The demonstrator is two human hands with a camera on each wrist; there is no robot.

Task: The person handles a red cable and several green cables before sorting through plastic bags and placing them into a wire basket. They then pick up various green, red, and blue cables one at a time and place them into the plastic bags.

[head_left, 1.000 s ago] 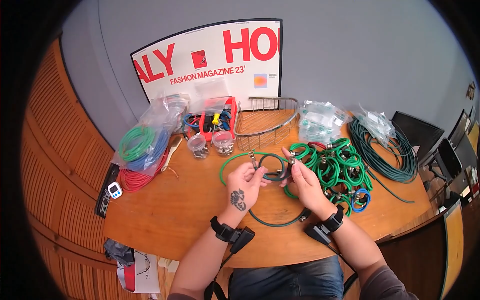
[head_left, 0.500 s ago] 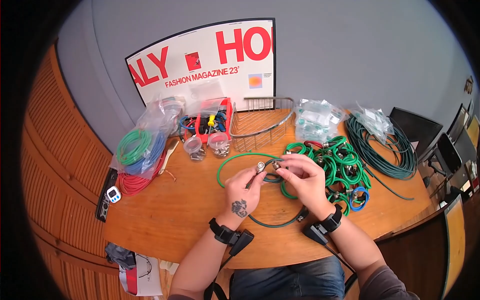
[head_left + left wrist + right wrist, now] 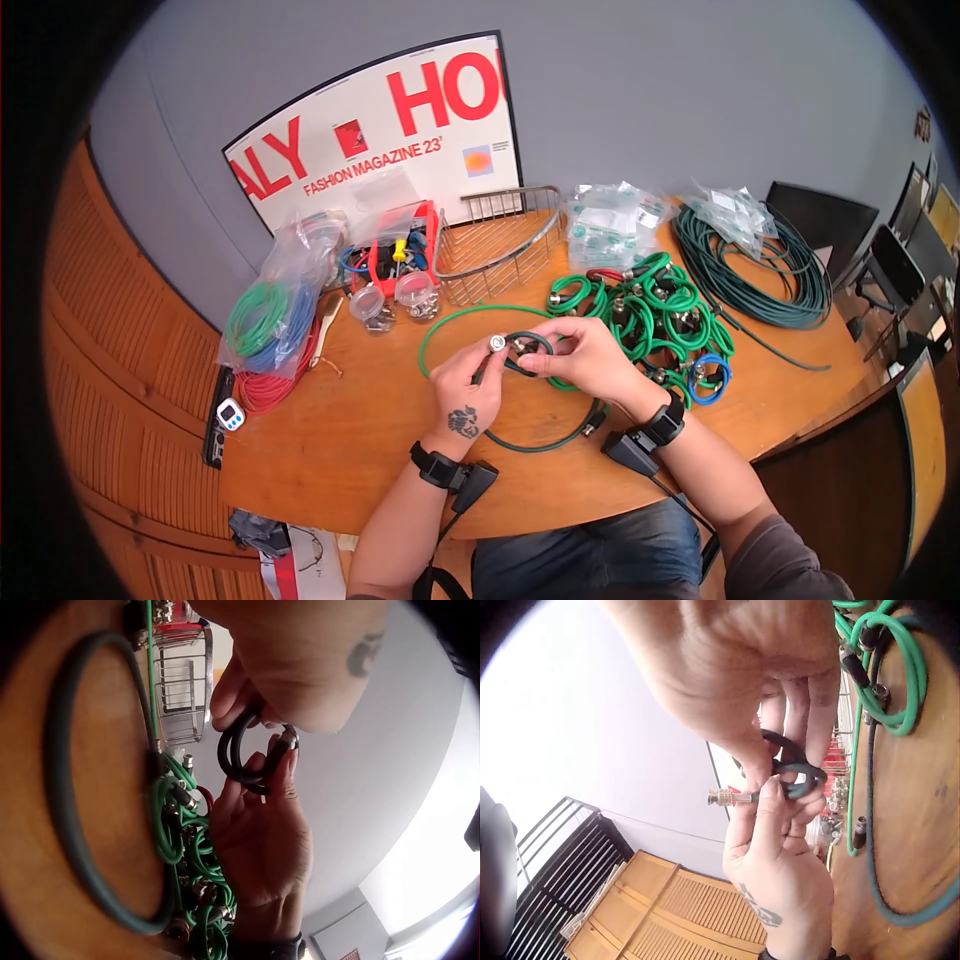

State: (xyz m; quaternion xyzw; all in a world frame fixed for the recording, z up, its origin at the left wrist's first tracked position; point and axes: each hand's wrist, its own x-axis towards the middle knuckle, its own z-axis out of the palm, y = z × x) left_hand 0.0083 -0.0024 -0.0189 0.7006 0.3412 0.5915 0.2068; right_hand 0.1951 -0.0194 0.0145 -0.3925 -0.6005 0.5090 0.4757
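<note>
Above the middle of the table, both hands hold a dark cable wound into a small coil. My left hand pinches it beside one metal connector, which sticks out past the thumb. From the other side, my right hand grips the coil between thumb and fingers. A second metal connector shows at the right thumb tip in the left wrist view. Under the hands, a longer dark cable curves across the tabletop, and a thin green cable arcs behind them.
Coiled green cables with connectors are heaped right of the hands, near a blue coil. Behind stand a wire basket, a red bin and small tubs of connectors. A large dark cable coil lies far right; bagged cables lie left.
The hands brought the two cable ends close together, then the right hand turned, and its end now sits at the coil. The head view has shifted to the right.
</note>
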